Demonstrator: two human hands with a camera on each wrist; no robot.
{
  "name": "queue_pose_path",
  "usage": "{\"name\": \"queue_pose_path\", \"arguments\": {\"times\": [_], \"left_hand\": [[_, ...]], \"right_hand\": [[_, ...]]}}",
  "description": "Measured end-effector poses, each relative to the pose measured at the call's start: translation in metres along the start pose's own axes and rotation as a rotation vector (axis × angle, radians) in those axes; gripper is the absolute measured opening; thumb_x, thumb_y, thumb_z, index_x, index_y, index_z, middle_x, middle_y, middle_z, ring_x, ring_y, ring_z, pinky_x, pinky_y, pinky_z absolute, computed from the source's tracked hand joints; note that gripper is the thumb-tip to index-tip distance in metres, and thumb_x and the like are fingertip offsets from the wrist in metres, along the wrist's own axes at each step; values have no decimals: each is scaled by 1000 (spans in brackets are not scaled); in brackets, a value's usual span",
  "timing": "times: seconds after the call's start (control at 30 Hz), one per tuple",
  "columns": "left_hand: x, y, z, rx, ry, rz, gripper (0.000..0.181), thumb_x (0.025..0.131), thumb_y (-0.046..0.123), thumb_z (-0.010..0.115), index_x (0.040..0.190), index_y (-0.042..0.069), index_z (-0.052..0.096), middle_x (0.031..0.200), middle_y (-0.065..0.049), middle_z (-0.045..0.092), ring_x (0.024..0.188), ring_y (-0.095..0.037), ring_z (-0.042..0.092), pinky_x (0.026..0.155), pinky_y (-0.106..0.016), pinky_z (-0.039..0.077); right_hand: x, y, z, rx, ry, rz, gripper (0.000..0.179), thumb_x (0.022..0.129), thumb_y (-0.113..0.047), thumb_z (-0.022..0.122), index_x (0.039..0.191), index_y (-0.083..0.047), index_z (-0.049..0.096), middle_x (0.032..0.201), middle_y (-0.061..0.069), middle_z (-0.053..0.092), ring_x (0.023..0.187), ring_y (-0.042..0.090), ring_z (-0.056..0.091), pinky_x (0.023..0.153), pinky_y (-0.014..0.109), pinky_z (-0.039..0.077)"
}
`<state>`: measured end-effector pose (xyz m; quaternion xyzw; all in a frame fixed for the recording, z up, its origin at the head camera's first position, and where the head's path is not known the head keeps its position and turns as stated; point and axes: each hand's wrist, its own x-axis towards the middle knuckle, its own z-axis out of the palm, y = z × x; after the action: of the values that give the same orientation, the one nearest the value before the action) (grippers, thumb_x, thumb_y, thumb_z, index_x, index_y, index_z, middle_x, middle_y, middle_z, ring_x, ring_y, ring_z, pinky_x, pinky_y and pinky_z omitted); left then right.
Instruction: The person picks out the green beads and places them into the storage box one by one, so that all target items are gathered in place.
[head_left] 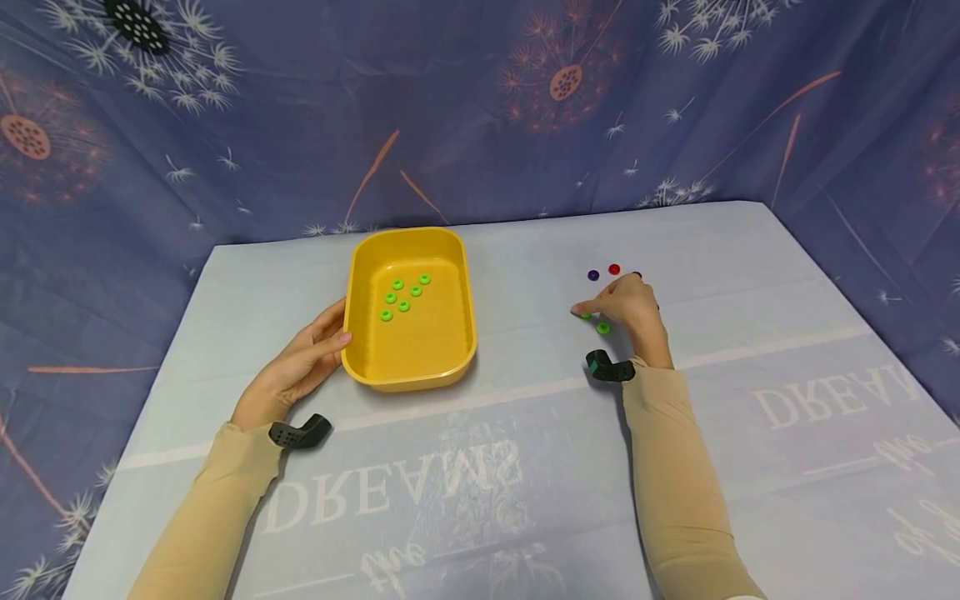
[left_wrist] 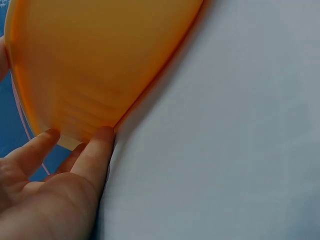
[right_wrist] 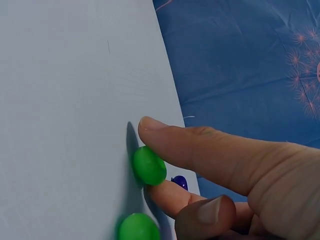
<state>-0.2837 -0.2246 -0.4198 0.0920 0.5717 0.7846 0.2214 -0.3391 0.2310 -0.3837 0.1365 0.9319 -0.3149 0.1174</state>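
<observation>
On the left, my left hand (head_left: 303, 362) holds the side of a yellow plastic tray (head_left: 408, 385), its thumb near the rim. The left wrist view shows fingertips (left_wrist: 102, 135) against the tray's outer wall (left_wrist: 100, 75). Several small green round beads (head_left: 386, 315) lie spread inside the tray. To the right, my right hand (head_left: 626, 304) is low over the table and pinches a green bead (right_wrist: 149, 166) between thumb and finger. Another green bead (head_left: 603, 328) lies just nearer to me. A dark blue bead (head_left: 593, 275) and a red bead (head_left: 614, 269) sit beyond the hand.
A pale cloth with printed lettering covers the table (head_left: 525, 500). Behind and beside it hangs a blue curtain (head_left: 450, 108) with dandelion prints. Each wrist wears a small black camera mount, one on the left (head_left: 302, 432) and one on the right (head_left: 609, 367).
</observation>
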Motion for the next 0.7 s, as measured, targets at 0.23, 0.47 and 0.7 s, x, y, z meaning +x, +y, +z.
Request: {"name": "queue_pose_path", "arguments": {"times": [0.23, 0.47, 0.7], "left_hand": [[0, 0, 0, 26, 8, 3, 77, 101, 4, 51, 159, 5, -1, 165, -19, -5, 138, -19, 33, 106, -22, 45], [1, 1, 0, 46, 19, 3, 75, 101, 3, 50, 159, 5, 1, 165, -20, -3, 135, -18, 37, 105, -21, 45], [0, 0, 0, 34, 7, 4, 76, 102, 3, 50, 159, 5, -1, 165, -19, -5, 138, -19, 33, 106, -22, 45]], "right_hand": [[2, 0, 1, 2, -9, 16, 43, 75, -40, 84, 84, 0, 71, 83, 10, 62, 82, 25, 48, 61, 31, 39], [2, 1, 1, 15, 1, 0, 40, 76, -39, 84, 73, -2, 69, 73, 6, 61, 75, 23, 46, 56, 30, 36], [2, -1, 1, 34, 4, 0, 42, 77, -38, 83, 61, -7, 59, 53, -2, 50, 67, 21, 44, 54, 30, 34]]}}
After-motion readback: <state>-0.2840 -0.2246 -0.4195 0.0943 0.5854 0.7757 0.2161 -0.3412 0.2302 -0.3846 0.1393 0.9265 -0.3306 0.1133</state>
